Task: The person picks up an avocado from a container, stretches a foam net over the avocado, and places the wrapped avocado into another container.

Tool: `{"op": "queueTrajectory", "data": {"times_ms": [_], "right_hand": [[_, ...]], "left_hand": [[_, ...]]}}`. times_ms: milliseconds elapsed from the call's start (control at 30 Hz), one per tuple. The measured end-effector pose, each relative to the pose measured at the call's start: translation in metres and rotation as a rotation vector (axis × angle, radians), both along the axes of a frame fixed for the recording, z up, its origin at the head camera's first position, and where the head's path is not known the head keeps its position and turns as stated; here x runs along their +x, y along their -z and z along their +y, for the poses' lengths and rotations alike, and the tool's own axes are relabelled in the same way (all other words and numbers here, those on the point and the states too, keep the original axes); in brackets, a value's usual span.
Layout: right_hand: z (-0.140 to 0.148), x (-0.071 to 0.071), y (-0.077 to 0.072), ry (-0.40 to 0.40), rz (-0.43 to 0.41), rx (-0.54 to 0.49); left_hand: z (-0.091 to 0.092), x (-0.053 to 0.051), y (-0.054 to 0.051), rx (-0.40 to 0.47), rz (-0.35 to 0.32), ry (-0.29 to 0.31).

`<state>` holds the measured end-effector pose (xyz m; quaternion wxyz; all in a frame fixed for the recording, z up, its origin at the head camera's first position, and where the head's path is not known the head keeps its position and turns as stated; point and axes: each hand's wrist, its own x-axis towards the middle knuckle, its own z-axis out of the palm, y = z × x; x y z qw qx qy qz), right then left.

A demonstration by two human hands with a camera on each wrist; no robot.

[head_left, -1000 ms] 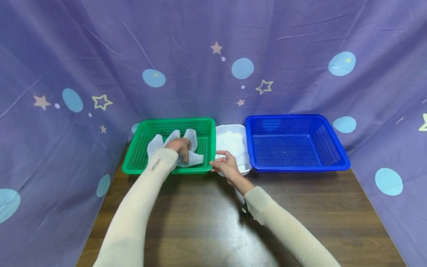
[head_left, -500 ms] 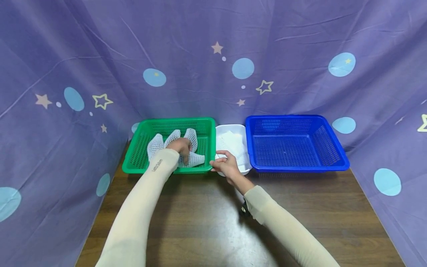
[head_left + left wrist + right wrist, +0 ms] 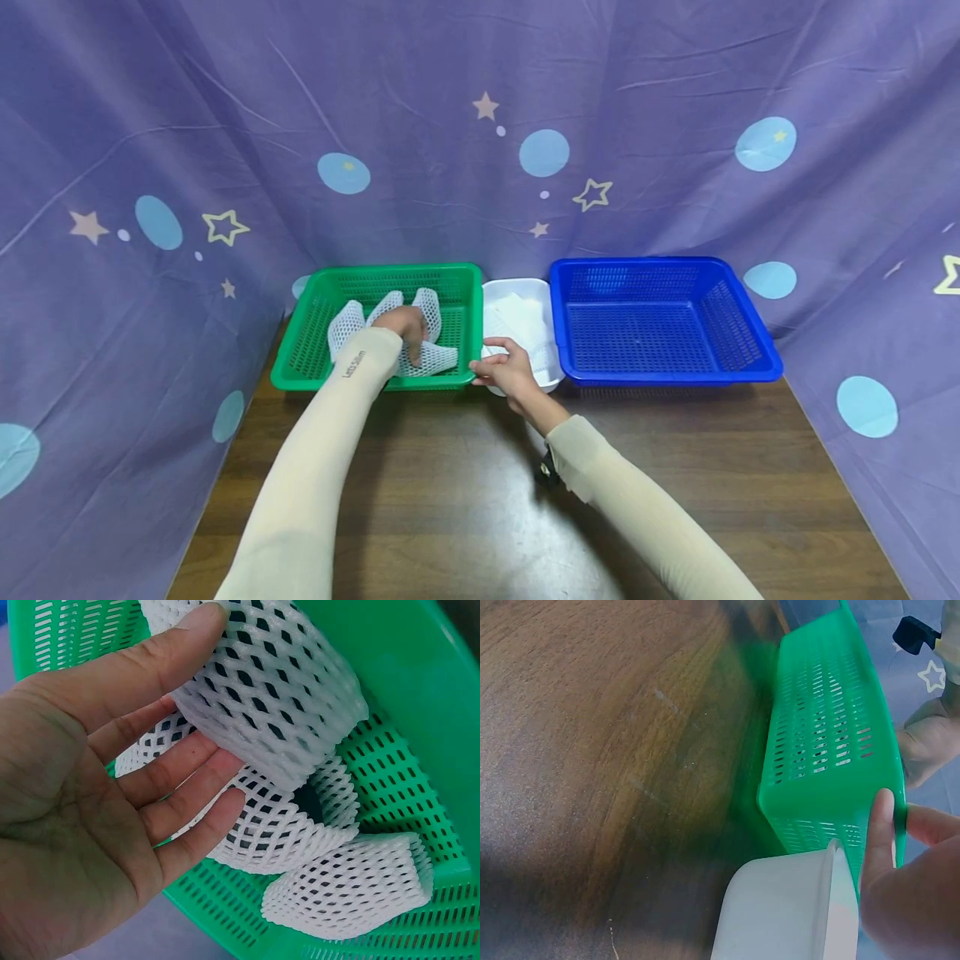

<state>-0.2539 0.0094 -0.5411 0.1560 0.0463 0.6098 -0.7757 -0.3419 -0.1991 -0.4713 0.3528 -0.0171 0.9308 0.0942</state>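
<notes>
In the head view my left hand point(image 3: 405, 327) reaches down into a green plastic basket point(image 3: 397, 269) among several white foam fruit nets. The left wrist view shows its thumb on top of one foam net point(image 3: 281, 690) and fingers underneath, pinching it. Something dark shows through the mesh; its kind I cannot tell. Two more foam nets point(image 3: 352, 889) lie below on the basket floor. My right hand point(image 3: 510, 371) grips the basket's front right corner; in the right wrist view the thumb point(image 3: 880, 832) presses the outer wall, with the fingers across the rim.
A white tub point(image 3: 487, 285) holding flat white pieces sits between the green basket and a blue basket point(image 3: 675, 380). These stand in a row on a brown wooden table point(image 3: 450, 500). A purple patterned curtain point(image 3: 420, 100) hangs behind and at both sides.
The left hand shifts very slightly among the foam nets. The right hand keeps its hold on the basket corner, and the head view moves a little.
</notes>
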Motion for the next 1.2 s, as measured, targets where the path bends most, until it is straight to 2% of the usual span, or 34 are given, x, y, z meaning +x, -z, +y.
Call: {"op": "queueTrajectory", "data": {"times_ms": [267, 533, 600, 767, 833, 1033, 1200], "right_hand": [[0.0, -0.006, -0.005, -0.012, -0.058, -0.004], [0.001, -0.015, -0.014, -0.047, -0.195, 0.036], [0.001, -0.016, -0.015, -0.053, -0.219, 0.04], [-0.001, -0.018, -0.019, -0.051, -0.266, 0.072], [-0.001, -0.019, -0.021, -0.048, -0.281, 0.088], [-0.002, -0.018, -0.022, -0.046, -0.296, 0.09], [-0.003, -0.015, -0.02, -0.033, -0.279, 0.082]], "left_hand": [[0.004, 0.0, 0.001, -0.032, -0.003, 0.002], [0.002, -0.002, 0.003, -0.04, -0.023, 0.043], [0.001, -0.002, 0.003, -0.038, -0.031, 0.057], [0.002, -0.002, 0.001, -0.045, -0.022, 0.151], [0.002, 0.0, 0.0, -0.037, -0.017, 0.159], [0.002, 0.008, 0.001, -0.028, 0.014, 0.158], [0.001, 0.009, 0.001, -0.025, 0.024, 0.108]]}}
